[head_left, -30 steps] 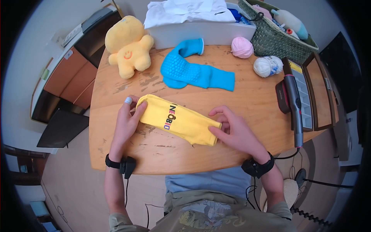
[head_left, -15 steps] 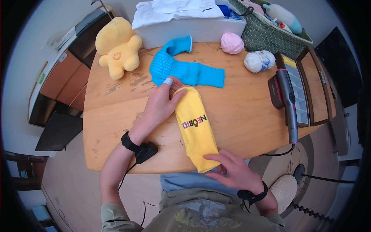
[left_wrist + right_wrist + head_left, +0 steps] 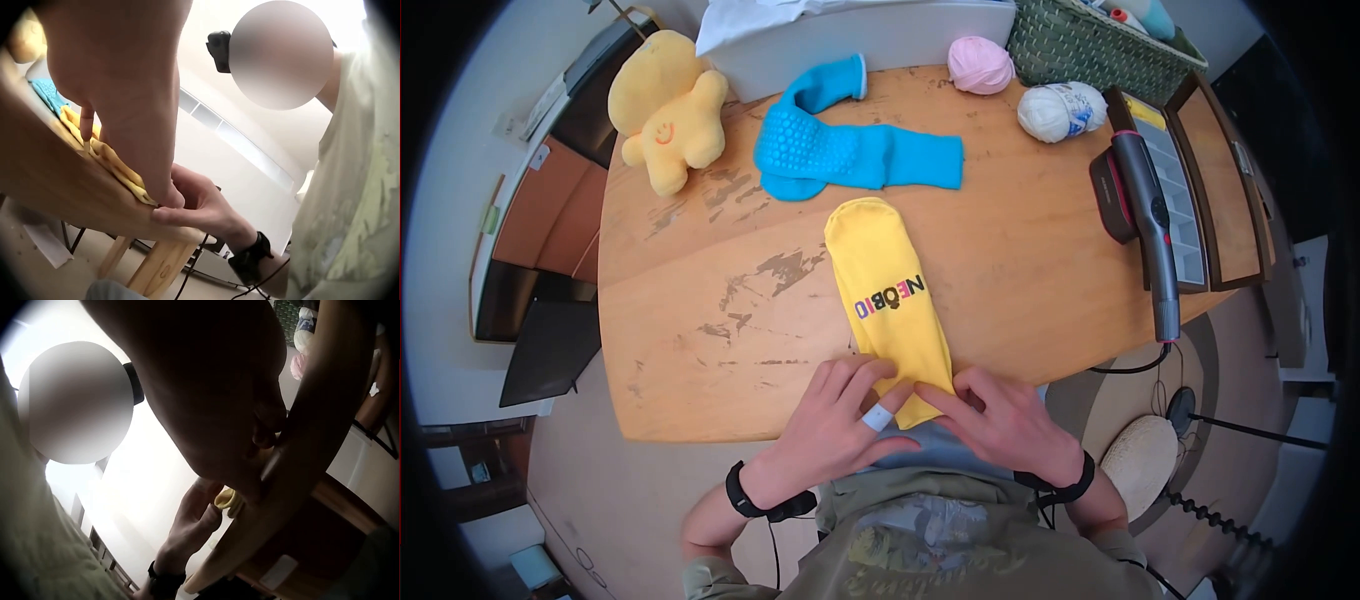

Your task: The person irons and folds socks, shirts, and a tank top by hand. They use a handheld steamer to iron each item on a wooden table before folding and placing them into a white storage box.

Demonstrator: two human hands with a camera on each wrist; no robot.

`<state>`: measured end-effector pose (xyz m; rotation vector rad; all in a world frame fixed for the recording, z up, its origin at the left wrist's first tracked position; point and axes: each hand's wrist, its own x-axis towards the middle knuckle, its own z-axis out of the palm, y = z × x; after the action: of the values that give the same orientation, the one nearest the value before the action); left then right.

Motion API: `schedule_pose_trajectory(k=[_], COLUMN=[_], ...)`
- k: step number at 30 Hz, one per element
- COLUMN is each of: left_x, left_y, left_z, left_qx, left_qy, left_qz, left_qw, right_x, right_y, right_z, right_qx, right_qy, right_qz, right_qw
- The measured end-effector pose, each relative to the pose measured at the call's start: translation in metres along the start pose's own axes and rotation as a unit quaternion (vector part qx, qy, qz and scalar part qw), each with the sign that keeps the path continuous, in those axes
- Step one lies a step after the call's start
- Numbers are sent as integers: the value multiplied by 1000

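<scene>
A yellow sock [image 3: 880, 265] printed with NEOBIO lies lengthwise on the table, its rounded toe pointing away and its cuff at the front edge. My left hand [image 3: 825, 425], a white band round one finger, is at the cuff from the left, fingers bent over the fabric. From the other side my right hand [image 3: 1010, 420] pinches the cuff with thumb and forefinger. Both hands' fingertips meet there. In the right wrist view the cuff [image 3: 229, 501] bulges between the left hand's thumb and fingers. Beyond the toe lies a blue dotted sock [image 3: 840, 150].
A yellow plush toy [image 3: 670, 120] sits at the back left beside a white bin [image 3: 880, 45]. Pink yarn [image 3: 980, 65], white yarn [image 3: 1060, 110] and a green basket [image 3: 1100, 55] stand back right. A hair styler [image 3: 1150, 220] leans by a compartment box [image 3: 1185, 205].
The yellow sock has turned from crosswise to lengthwise. My left hand has left the toe and come down to the cuff, beside my right hand. The head view has shifted.
</scene>
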<state>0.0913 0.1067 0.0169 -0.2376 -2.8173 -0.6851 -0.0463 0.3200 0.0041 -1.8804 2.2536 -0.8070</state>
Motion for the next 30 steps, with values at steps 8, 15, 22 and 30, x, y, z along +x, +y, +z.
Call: schedule_pose_trajectory(k=[8, 15, 22, 30], left_x=[-17, -20, -13, -13], left_y=[3, 7, 1, 3], left_z=[27, 34, 36, 37], left_qx=[-11, 4, -64, -148], left_qy=[39, 103, 155, 161], left_qz=[-8, 34, 18, -78], left_qw=[999, 994, 986, 973], right_x=[-4, -3, 7, 23], right_y=[7, 9, 11, 21], right_z=[5, 1, 2, 8], right_qx=[-6, 0, -10, 63], right_qy=[21, 54, 81, 123], right_qz=[-16, -28, -54, -11], right_qw=[1000, 998, 995, 990])
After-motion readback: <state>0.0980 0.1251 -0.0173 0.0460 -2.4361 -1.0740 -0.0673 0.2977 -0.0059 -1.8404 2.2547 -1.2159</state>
